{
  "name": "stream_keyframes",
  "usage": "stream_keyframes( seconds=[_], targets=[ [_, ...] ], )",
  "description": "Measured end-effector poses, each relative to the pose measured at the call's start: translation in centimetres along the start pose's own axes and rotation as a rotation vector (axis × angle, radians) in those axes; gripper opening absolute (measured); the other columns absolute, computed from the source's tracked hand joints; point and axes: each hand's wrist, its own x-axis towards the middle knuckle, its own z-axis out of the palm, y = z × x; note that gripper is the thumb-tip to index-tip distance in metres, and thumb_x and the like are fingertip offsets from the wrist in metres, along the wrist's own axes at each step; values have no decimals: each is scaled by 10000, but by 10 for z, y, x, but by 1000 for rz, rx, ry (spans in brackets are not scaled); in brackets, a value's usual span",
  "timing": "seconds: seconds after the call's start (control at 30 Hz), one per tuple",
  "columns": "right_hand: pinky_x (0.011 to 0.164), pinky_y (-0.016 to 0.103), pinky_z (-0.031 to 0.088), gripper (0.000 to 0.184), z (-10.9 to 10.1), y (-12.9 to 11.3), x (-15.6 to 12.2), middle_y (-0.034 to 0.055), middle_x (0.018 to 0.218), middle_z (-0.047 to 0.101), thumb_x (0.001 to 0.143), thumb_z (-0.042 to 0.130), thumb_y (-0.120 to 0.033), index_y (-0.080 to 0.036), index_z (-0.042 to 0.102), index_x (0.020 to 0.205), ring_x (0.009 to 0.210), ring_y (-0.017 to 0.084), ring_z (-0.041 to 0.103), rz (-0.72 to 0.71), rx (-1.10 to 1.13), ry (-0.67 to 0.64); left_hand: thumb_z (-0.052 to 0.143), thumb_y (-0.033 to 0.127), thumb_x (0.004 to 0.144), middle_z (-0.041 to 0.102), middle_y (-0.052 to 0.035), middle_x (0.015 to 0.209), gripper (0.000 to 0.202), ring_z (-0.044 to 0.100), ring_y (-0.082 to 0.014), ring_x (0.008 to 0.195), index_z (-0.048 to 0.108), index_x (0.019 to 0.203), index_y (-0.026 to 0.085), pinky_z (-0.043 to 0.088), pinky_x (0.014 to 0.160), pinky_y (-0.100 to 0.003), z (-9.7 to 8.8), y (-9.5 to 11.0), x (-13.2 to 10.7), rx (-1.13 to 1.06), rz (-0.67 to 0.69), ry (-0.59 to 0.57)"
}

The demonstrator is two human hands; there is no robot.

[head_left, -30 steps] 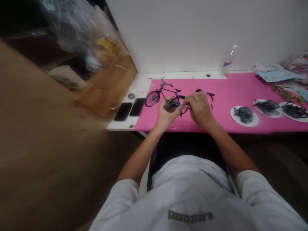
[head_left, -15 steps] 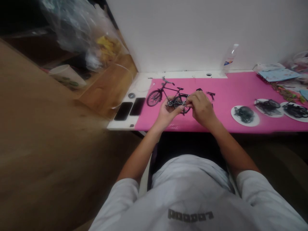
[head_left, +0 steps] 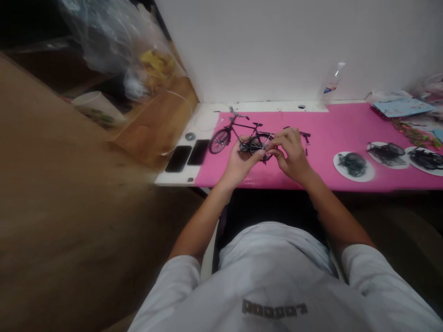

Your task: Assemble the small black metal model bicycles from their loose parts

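A small black model bicycle (head_left: pixel 255 132) is held over the pink table cover (head_left: pixel 325 170), its handlebar toward the upper left. My left hand (head_left: pixel 240 161) grips it from below near the pedals and rear wheel, the thumb pressed at the wheel's lower edge. At the rear wheel's hub, my right hand (head_left: pixel 290 154) has thumb and fingertips brought close together; whether a tiny part is between them I cannot make out. Just beyond that hand lies a small black part (head_left: pixel 305 136), partly hidden by the fingers.
Two dark phones (head_left: pixel 178 159) lie at the table's left end beside a small round disc (head_left: pixel 190 136). White plates (head_left: pixel 353 179) with dark parts stand to the right. A clear bottle (head_left: pixel 334 83) is by the wall, and a blue packet (head_left: pixel 403 108) lies far right.
The bicycle's front end has shifted slightly left and its front wheel has turned a little. My right hand's fingers have lifted and spread somewhat at the rear wheel.
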Motion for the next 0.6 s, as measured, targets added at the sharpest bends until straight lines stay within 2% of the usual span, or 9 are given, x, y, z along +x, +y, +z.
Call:
stream_keyframes(
  seconds=[0.17,0.6],
  targets=[
    [1060,645,508,414,2,2,-1,102,998,616,1125,476,-583,-266,728,1035,1065,340,606,33,36,-1,995,610,714,693,0,966,705,725,-152,868,521,1088,247,638,832,-312,1,0,0,29,10,6],
    [1072,615,501,424,2,8,0,83,963,614,1076,564,-648,-284,766,995,987,305,580,50,95,26,989,595,734,708,-14,997,688,728,-155,894,532,1106,240,626,827,-293,2,4,-3,42,11,-1]
  ],
)
